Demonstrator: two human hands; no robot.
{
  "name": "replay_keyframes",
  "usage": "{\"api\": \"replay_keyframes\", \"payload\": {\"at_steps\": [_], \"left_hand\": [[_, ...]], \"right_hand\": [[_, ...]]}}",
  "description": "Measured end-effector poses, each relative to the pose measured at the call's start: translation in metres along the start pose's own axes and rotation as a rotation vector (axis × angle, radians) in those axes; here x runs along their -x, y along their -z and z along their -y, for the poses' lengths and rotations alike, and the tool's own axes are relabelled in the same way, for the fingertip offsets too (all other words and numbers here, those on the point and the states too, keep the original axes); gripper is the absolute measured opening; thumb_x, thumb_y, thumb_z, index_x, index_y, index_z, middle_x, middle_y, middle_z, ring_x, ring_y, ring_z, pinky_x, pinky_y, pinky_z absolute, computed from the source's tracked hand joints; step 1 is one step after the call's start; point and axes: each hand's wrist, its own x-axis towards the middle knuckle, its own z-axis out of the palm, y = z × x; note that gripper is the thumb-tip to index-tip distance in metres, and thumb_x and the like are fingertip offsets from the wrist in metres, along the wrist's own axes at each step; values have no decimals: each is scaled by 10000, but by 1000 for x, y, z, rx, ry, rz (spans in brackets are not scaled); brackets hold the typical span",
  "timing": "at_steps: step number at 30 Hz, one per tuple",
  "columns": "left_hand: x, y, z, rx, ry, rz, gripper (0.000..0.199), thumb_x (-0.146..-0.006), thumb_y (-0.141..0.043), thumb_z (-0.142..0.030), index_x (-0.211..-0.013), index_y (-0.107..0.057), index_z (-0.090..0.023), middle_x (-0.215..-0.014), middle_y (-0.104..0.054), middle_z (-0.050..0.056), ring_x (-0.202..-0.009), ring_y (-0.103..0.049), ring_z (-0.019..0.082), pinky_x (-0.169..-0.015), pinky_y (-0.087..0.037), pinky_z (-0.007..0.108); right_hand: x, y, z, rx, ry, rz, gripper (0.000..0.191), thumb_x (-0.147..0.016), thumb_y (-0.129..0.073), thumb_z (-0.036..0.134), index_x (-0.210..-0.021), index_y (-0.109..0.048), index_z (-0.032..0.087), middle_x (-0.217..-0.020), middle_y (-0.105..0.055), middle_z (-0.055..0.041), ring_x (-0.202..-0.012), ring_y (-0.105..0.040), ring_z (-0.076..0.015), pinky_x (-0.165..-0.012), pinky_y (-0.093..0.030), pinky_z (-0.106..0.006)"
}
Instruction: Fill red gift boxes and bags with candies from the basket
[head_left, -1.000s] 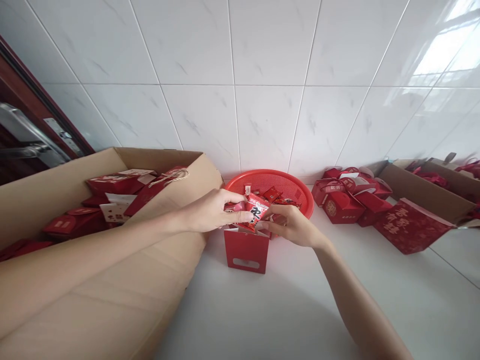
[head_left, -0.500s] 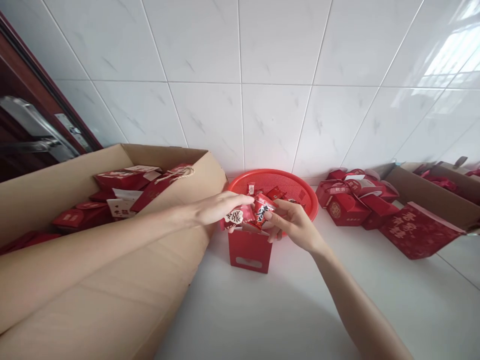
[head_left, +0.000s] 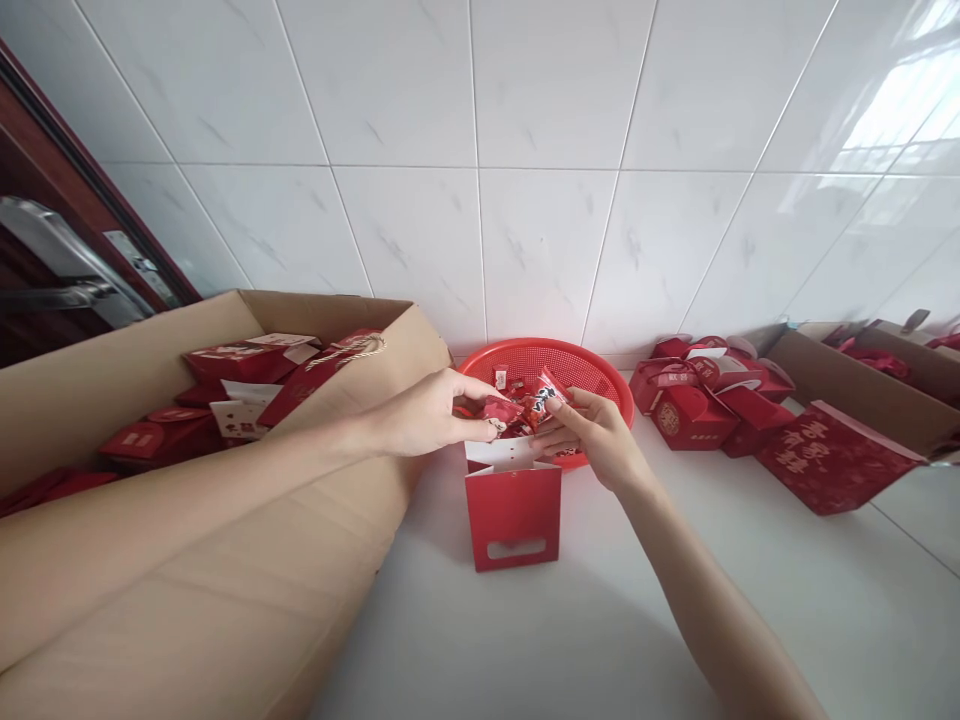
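Note:
Between the fingertips of my left hand (head_left: 431, 412) is a dark red candy packet (head_left: 501, 412), partly covered by the fingers. My right hand (head_left: 600, 432) pinches a red-wrapped candy (head_left: 546, 395) with black and white lettering. Both hands are above the rear of an open red gift box (head_left: 517, 510), whose white inside shows at the top and whose flap with a slot hangs toward me. Right behind the box is a red plastic basket (head_left: 600, 362) holding several small red-wrapped candies.
A big cardboard box (head_left: 322, 590) with several red gift boxes (head_left: 161, 435) fills the left side. Filled-looking red boxes (head_left: 694, 415) are grouped at right, beside a patterned red box (head_left: 836, 455) and another carton (head_left: 862, 390). A tiled wall (head_left: 551, 240) stands behind.
My left hand has drawn back a little, its packet now crumpled between the fingertips. My right hand has moved slightly right and tilted its candy. The gift box's front flap appears lower and nearer.

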Motion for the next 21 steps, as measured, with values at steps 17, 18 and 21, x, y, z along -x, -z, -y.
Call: {"api": "replay_keyframes", "payload": {"at_steps": [17, 18, 21], "left_hand": [[6, -19, -5, -371, -140, -57, 84, -819, -621, -247, -870, -666, -196, -772, -619, -15, -641, -530, 119, -580, -400, 244], [6, -18, -5, -376, -132, -44, 156, -817, -630, -255, -955, -677, -200, -834, -644, -3, -675, -561, 127, -603, -424, 247], [8, -16, -6, -435, -112, -37, 204, -832, -616, -280, -1001, -685, -189, -921, -646, 29, -707, -580, 141, -622, -440, 259]], "right_hand": [[4, -13, -3, -108, 9, -20, 414, -740, -772, 574, -857, -609, 212, -791, -754, -53, -748, -759, -299, -670, -634, -414], [3, -13, -3, -109, 15, -24, 407, -744, -771, 569, -847, -602, 213, -784, -752, -49, -746, -759, -297, -677, -633, -413], [3, -12, -3, -95, 16, -43, 405, -750, -766, 567, -828, -577, 217, -774, -748, -42, -743, -761, -292, -686, -631, -408]]}}
